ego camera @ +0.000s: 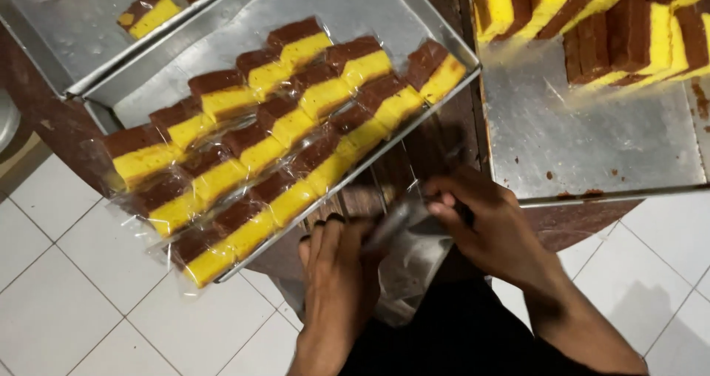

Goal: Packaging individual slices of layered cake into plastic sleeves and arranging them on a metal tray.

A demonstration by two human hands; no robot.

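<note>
Clear plastic bag (403, 261) hangs between the two hands, just below the edge of the dark bench (436, 147), its mouth gathered up toward the fingers. The step in hand looks like opening or readying the bag, and the next move seems to call for spreading its mouth wide enough to take a cake slice. The left hand (336, 261) lies palm-down with fingers straight and close together, pressed flat against the near side of the bag. The right hand (484, 224) curls over from the other side, fingers pinched shut on the bag's top edge; blur hides the exact grip. Just beyond the left hand sits a metal tray (355, 6) filled with wrapped brown-and-yellow layer cake slices (274, 143) in tilted rows. Beyond the right hand, another steel tray (592, 147) carries unwrapped cake slices (592, 21) at its far end, with crumbs scattered nearer.
</note>
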